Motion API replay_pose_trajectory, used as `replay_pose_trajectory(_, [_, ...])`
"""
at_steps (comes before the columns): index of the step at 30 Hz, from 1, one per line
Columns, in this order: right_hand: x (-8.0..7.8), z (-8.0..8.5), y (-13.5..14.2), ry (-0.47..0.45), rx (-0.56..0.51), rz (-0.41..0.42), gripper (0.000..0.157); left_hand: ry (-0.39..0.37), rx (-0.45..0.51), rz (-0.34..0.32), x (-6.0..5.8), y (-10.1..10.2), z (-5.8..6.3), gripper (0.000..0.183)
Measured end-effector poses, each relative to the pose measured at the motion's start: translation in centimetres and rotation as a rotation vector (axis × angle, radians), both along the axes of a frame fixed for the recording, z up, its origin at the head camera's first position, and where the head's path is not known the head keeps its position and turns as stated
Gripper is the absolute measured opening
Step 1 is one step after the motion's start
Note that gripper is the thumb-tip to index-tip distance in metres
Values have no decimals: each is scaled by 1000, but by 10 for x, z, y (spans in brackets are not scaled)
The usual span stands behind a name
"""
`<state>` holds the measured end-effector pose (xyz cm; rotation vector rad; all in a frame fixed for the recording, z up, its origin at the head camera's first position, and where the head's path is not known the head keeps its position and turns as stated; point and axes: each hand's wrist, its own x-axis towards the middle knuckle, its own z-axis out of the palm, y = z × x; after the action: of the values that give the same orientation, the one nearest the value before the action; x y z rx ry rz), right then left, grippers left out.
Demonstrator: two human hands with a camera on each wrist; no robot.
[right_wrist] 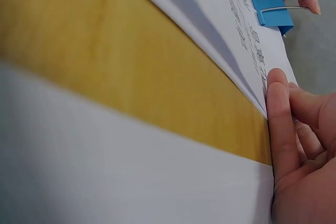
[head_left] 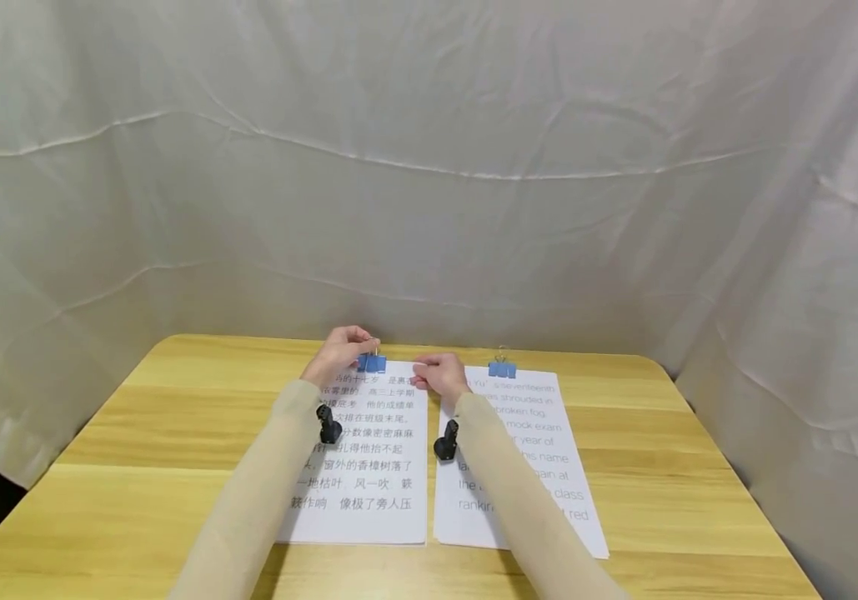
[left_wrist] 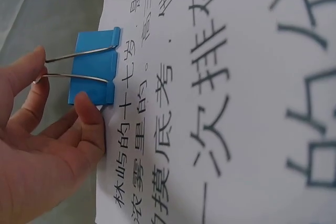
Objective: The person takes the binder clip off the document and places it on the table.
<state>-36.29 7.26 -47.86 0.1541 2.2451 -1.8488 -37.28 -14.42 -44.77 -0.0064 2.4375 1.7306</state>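
My left hand holds a blue binder clip by its wire handles. The clip sits on the top edge of a paper stack printed with Chinese text. At that stack's top right corner, my right hand pinches the sheets between thumb and fingers. To the right lies a second stack, with English text, partly under my right forearm. A second blue binder clip is on its top edge, its handles pointing away.
Both stacks lie side by side on a wooden table, with a narrow strip of wood between them. A grey-white curtain hangs behind the table's far edge and along its sides.
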Motion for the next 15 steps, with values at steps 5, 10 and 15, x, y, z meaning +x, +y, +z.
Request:
replay_pose_trajectory(5, [1,2,2,12,14,-8,31,14,20,-40,-1,-2,3,37])
replay_pose_trajectory(10, [3,3,4,6,11,-13,30,7,12,-89,-2,-3,5,62])
replay_pose_trajectory(15, [5,5,6,4,3,-12,30,9,-49,-133,-5,-3,3,65])
